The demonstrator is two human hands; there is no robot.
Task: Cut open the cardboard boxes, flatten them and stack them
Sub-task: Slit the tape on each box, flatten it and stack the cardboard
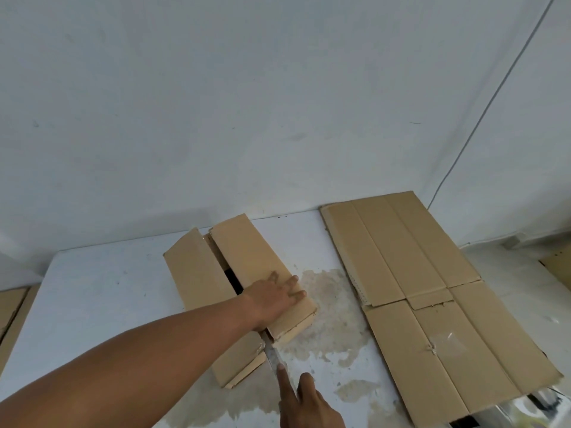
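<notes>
The right hand grips a knife with a narrow grey metal blade, its index finger laid straight along the blade's back; the handle is hidden under the grip. The blade tip sits in the centre seam at the near end of a long brown cardboard box. The left hand lies flat with fingers spread, pressing on the box's right top flap near that end. Farther along the box the seam gapes, showing a dark interior. The box rests on a white bench. Right of the box, apart from it, lies a flattened brown cardboard sheet. Between box and sheet is a tan stain.
</notes>
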